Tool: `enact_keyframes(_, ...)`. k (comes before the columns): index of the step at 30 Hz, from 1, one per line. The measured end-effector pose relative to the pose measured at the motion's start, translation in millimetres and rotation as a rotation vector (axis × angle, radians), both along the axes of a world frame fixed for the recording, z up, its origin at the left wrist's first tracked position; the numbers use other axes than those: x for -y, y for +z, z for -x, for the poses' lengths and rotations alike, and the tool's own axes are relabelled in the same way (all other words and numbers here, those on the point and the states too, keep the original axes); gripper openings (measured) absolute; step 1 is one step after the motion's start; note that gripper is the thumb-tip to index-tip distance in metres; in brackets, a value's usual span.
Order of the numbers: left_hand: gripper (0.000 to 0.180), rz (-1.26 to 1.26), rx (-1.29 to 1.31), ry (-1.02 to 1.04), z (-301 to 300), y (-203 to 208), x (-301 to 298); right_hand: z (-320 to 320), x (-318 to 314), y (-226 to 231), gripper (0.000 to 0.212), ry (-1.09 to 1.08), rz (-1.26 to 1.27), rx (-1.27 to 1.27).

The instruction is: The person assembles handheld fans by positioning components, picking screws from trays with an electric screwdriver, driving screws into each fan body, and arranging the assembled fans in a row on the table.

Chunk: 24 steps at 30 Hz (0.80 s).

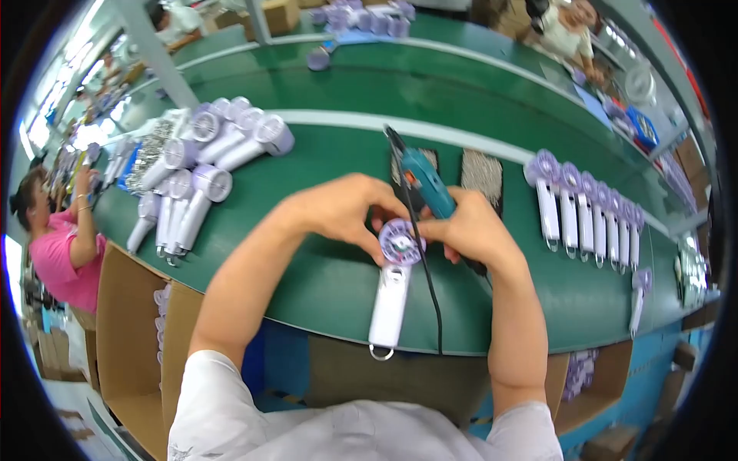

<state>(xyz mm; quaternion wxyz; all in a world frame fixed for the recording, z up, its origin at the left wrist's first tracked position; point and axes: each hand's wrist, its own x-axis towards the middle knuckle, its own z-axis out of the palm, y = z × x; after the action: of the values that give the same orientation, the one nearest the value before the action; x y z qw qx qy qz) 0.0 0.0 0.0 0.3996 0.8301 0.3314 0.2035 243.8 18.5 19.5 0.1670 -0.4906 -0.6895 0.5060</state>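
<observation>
In front of me a handheld fan (390, 303) lies on the green bench, its white handle and metal ring toward me. My left hand (355, 209) curls around the left side of its round purple head, thumb and fingers closed on the rim. Inside the head, small inner parts show. My right hand (473, 227) grips a teal electric screwdriver (427, 183) whose body slants to the upper left. The right fingertips also rest by the right edge of the fan head. A black cord (421, 253) hangs across the fan head, and I cannot see the screwdriver's tip.
Several fans lie piled on the left of the bench (323, 138); a row of fans (584, 207) stands on the right. Two bristly dark-edged pads (482, 178) lie behind my hands. Cardboard boxes (127, 330) stand below the edge. A co-worker in pink (65, 257) works at left.
</observation>
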Motion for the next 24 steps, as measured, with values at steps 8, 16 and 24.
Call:
enact_keyframes(8,0.062,0.057,-0.016,0.121,-8,-15,6,-9,-3,-5,0.036,0.011,0.081,0.055)
enact_keyframes(16,0.064,0.062,-0.038,0.161,-8,-16,9,-13,-6,-5,0.038,0.103,-0.01,0.163)
enact_keyframes(24,0.061,0.117,0.023,0.153,-8,-27,9,-13,-2,0,0.044,0.102,-0.097,0.301)
